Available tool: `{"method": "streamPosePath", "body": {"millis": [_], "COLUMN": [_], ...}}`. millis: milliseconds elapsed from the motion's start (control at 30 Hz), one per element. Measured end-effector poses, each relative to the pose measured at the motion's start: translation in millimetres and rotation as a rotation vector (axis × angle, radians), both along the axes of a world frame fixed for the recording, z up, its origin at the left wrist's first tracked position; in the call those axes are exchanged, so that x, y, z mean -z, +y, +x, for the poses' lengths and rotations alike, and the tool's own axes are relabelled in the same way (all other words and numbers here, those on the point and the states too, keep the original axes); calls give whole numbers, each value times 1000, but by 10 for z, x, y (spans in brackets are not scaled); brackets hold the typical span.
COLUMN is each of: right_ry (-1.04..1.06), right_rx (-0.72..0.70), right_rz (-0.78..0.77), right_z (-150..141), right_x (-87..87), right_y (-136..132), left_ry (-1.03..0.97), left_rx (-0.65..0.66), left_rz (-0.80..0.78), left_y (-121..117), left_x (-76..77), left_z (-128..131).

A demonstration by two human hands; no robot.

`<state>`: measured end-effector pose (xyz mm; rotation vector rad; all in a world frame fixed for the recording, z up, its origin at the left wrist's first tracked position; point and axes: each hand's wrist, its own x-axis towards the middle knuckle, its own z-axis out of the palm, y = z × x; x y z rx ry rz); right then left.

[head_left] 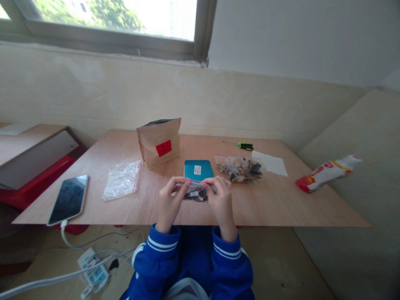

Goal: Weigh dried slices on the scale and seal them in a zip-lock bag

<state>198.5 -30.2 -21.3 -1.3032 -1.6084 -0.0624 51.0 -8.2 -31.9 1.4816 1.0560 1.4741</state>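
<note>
My left hand (170, 200) and my right hand (220, 198) pinch the top edge of a small clear zip bag (196, 192) between them, just above the near edge of the wooden board (281, 200). The bag holds dark and pale bits. Both hands have fingers pressed together on the bag's seal. Right behind the bag lies a flat teal tin (198, 169) with a white label. Blue sleeves with white stripes cover my wrists.
A brown paper pouch (159, 141) with a red label stands behind. An empty zip bag (121, 179) and a charging phone (69, 199) lie to the left. A filled bag (240, 168), white paper (271, 163), a green screwdriver (242, 145) and a bottle (326, 173) lie to the right.
</note>
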Motion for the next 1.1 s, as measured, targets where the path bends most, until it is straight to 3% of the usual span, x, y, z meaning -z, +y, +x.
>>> {"method": "streamPosePath", "body": {"millis": [200,567,767,1100], "right_ry": [23,98,68,115], "right_rx": [183,-9,-60,87], "right_rz": [42,-26,-12,22], "right_z": [-67,-182,-219,-280], "right_x": [124,-123,-123,-84], "right_y": [25,7,98,29], "left_ry": [-1,-95,-119,-46], "left_rx": [107,-31,-65,-37], "left_rz": [-72,-63,-69,-47], "left_y": [-23,-5,-10,-51], "left_x": [-45,-25,-31,-52], "left_z": [46,47,1,50]}}
